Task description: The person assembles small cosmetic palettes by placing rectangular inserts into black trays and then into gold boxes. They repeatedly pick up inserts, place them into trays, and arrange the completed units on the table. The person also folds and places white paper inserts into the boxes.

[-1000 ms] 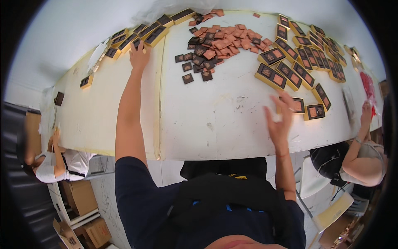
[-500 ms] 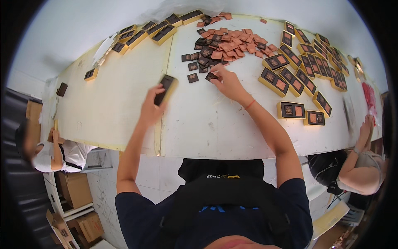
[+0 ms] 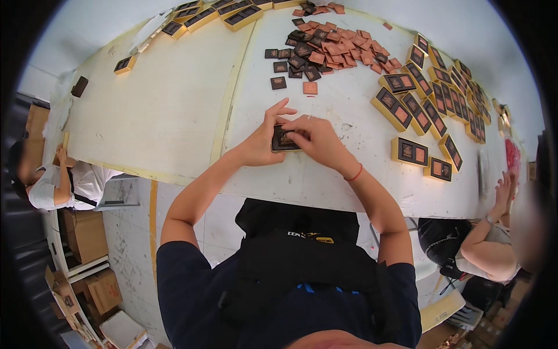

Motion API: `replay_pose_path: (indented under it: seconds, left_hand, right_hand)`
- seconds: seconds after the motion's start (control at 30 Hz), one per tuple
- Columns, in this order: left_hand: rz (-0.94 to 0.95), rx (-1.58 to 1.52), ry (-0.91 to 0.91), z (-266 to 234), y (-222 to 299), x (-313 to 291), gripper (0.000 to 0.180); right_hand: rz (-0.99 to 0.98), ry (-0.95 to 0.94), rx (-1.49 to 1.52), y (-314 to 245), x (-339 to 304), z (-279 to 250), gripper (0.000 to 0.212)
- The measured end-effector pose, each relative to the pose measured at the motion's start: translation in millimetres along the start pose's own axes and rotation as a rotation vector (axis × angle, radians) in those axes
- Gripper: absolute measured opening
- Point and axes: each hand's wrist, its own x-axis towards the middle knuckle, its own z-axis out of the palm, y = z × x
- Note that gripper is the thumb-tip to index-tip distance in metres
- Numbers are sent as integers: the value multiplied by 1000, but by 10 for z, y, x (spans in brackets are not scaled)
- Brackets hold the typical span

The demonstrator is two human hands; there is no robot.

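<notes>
In front of me, above the table, my left hand (image 3: 263, 142) grips a small gold-sided box with a dark insert (image 3: 277, 144) by its left end. Its index finger is stretched out past the box. My right hand (image 3: 319, 141) is over the box's right part, fingers bent and pressing on a flat dark-brown square (image 3: 285, 138) in the box. The right part of the box is hidden under that hand. Beyond the hands, one copper-coloured square (image 3: 310, 88) and one dark square (image 3: 278, 82) lie apart from a heap of copper squares (image 3: 349, 47) and dark squares.
Several filled gold-edged boxes (image 3: 410, 150) stand on the right of the white table (image 3: 192, 110). Boxes with vacant dark inserts (image 3: 243, 17) line the far left. One small box (image 3: 124, 65) and a dark block (image 3: 80, 86) sit farther left. A person sits at each side.
My left hand has brought the box right and nearer, and my right hand has carried a dark square from the heap to it. A copper square now lies in front of the heap.
</notes>
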Motion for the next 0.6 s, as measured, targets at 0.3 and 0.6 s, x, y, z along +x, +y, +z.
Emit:
replay_pose_path:
  seconds: [0.3,0.6]
  left_hand:
    - [-18,-226,104,46,-60,8,84]
    - [-81,-158,76,-5,90,62,74]
  right_hand:
    - [-232,83,-273,17,-4,-18,24]
    - [191,246,-893,1275,1058,-1358,33]
